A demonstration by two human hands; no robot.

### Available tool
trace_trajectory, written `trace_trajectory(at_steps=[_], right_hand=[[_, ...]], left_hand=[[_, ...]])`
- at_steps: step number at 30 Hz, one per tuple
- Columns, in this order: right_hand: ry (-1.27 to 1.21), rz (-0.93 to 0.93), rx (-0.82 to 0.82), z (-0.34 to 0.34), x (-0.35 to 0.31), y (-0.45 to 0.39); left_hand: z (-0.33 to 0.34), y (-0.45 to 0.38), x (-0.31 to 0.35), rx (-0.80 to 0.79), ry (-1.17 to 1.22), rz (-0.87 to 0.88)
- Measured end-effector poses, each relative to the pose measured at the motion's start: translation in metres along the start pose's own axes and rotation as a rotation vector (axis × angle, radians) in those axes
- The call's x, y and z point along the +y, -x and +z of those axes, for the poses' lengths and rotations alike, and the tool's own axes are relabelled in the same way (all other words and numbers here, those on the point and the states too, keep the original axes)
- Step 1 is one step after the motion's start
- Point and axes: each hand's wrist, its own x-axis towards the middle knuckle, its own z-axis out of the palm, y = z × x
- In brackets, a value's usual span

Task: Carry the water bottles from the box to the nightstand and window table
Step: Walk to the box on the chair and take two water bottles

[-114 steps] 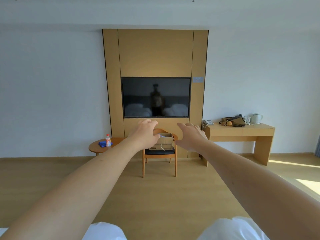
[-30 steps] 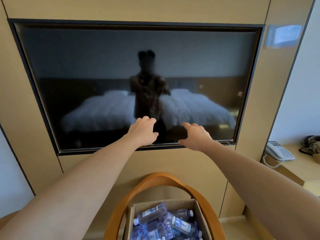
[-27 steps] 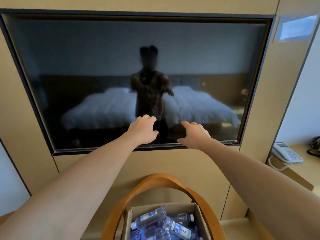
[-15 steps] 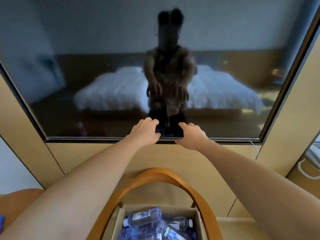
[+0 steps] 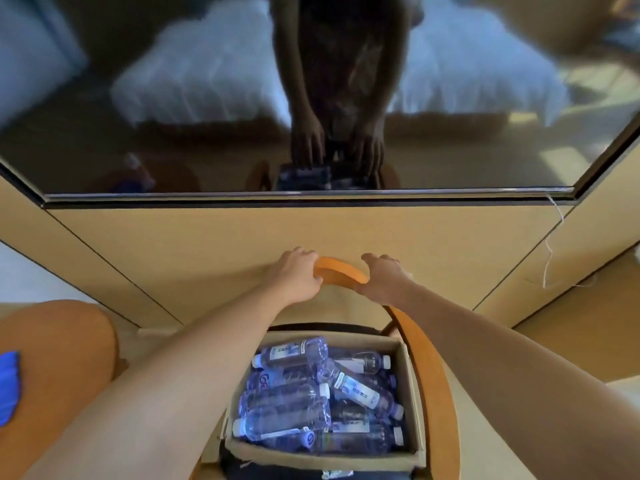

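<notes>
A cardboard box (image 5: pixel 410 386) stands on the seat of a wooden chair directly below me. It is packed with several clear water bottles (image 5: pixel 287 407) with white caps, lying on their sides. Both my arms stretch forward over the box. My left hand (image 5: pixel 298 275) and my right hand (image 5: pixel 382 280) are side by side at the top of the chair's curved backrest (image 5: pixel 341 271), fingers loosely bent and holding nothing. I cannot tell whether they touch the rail.
A wall-mounted TV screen (image 5: pixel 173 98) fills the top, set in a wood panel (image 5: pixel 242 244). A round wooden side table (image 5: pixel 59 358) with a blue item (image 5: pixel 7 386) is at the left. A thin white cord (image 5: pixel 549 251) hangs at the right.
I have walked up to the chair, and my view has tilted down so the whole box shows. My hands have dropped from TV height to the chair's backrest.
</notes>
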Motion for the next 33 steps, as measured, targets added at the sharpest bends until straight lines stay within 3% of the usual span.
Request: trace_trajectory(at_steps=[7,19,26,29,33], right_hand=[[-0.012,0.083,-0.251,0.102,0.024,0.011],[-0.006,0.103,-0.464,0.215,0.036,0.03],[0.164,0.084,-0.364,0.258,0.047,0.036],[0.182,0.089,-0.29,0.268,0.047,0.037],[0.195,0.084,-0.287,0.266,0.045,0.031]], left_hand=[[0.096,0.028,-0.058,-0.26,0.046,-0.068],[0.188,0.09,-0.099,-0.511,0.132,-0.088],[0.215,0.095,-0.107,-0.553,0.2,-0.033],[0.215,0.099,-0.112,-0.603,0.043,0.098],[0.223,0.105,-0.104,-0.529,-0.253,0.239]])
